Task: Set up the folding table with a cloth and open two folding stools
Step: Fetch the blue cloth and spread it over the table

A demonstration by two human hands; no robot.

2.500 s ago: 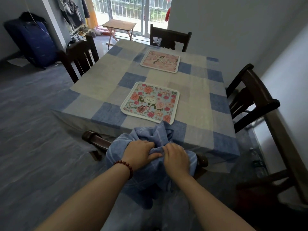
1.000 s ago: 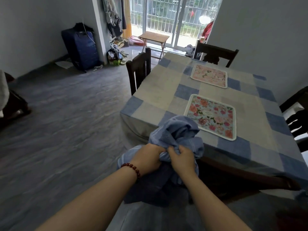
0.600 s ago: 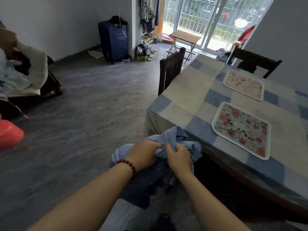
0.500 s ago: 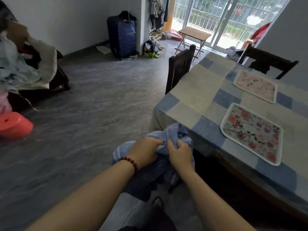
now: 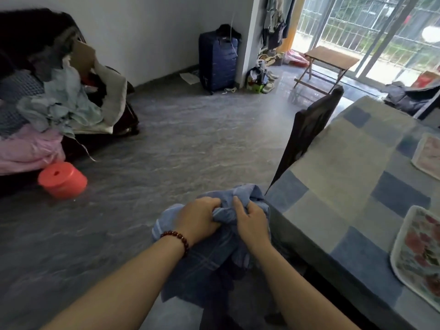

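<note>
- 1 blue cloth, bunched into a loose bundle at 6 o'clock, just beside the near corner of the dining table. Part of it hangs below the hands.
- 2 hands, nearly touching, with both forearms reaching in from the bottom edge.
- The left hand has its fingers curled over the top of the bundle and grips a fold. It wears 1 beaded bracelet at the wrist.
- The right hand pinches gathered fabric between thumb and fingers.
- 1 folding table with a wooden top and crossed legs stands open at 1 o'clock, far off by the balcony door.
- The dining table sits at 3 o'clock under a checked cover and carries 2 mats: the near floral mat and the far floral mat.
- 1 dark chair stands at 2 o'clock against the dining table's side.
- 1 dark-blue suitcase stands at 12 o'clock by the wall.
- 1 red round thing, perhaps a tub or stool, lies at 10 o'clock, beside 1 pile of clothes.
</note>
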